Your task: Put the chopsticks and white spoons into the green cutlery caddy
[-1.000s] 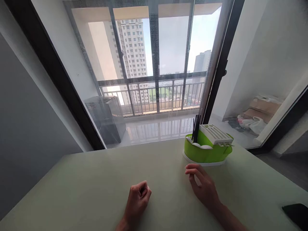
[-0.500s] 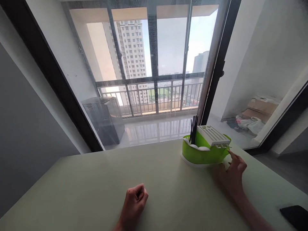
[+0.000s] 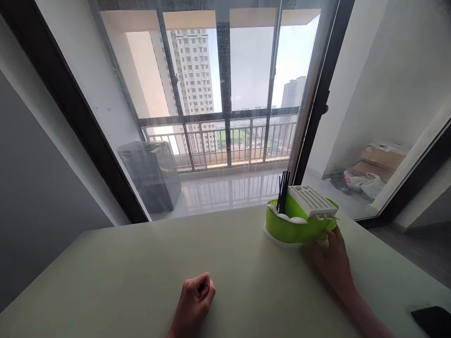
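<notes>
Fingers (image 3: pixel 338 235) of the right hand (image 3: pixel 333 263) are up against the green holder (image 3: pixel 292 231), and it's a bright one: lime sides, slotted white top (image 3: pixel 312 201), white base (image 3: pixel 278 240), black sticks (image 3: pixel 283 195) upright at the left, rounded white pieces (image 3: pixel 298 220) along the front rim! Those right fingertips blur, so pinching or merely touching, I can't tell; a dark object (image 3: pixel 431 320) is cut off at the frame's edge. The holder sits on the counter's (image 3: pixel 134 277) far side, beyond the right fingers, well apart from the left hand (image 3: pixel 195 298), curled into a loose fist
</notes>
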Motion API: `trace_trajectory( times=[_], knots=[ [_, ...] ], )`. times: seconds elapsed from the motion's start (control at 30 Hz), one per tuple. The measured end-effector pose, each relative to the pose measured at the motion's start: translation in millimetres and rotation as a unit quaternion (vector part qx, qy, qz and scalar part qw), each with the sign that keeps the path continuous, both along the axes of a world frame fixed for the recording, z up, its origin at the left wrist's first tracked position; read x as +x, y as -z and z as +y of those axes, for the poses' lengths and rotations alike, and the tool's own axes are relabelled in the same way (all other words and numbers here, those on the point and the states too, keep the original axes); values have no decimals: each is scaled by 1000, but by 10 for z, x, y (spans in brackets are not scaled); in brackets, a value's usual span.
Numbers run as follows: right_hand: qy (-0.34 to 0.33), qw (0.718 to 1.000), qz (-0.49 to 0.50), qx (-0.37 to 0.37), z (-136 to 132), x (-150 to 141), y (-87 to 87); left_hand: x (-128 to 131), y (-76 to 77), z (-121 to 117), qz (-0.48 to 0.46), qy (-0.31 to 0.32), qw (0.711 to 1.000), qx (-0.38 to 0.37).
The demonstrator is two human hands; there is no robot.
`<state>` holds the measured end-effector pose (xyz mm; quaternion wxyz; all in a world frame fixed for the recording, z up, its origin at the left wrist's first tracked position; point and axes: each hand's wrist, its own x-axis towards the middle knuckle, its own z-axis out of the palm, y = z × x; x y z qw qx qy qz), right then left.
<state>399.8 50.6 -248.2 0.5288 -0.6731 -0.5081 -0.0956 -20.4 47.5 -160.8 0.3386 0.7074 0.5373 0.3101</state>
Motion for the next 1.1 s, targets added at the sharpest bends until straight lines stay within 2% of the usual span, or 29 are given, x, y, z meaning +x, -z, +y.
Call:
trace_trajectory(
  times=[0.37, 0.73, 0.93, 1.1],
  knots=[
    [-16, 999, -7, -33, -65, -232, -112, 34, -52, -18, -8, -6, 1000, -5],
    [-83, 993, 3, -84, -221, -918, -335, 8, 13, 9, -4, 8, 1000, 5],
    [-130, 991, -25, -32, -306, -1277, -384, -4, 70, 22, 1, 3, 1000, 16],
    [-167, 985, -48, -3, -358, -1444, -459, 10, 50, 10, -6, -9, 1000, 22]
  ],
)
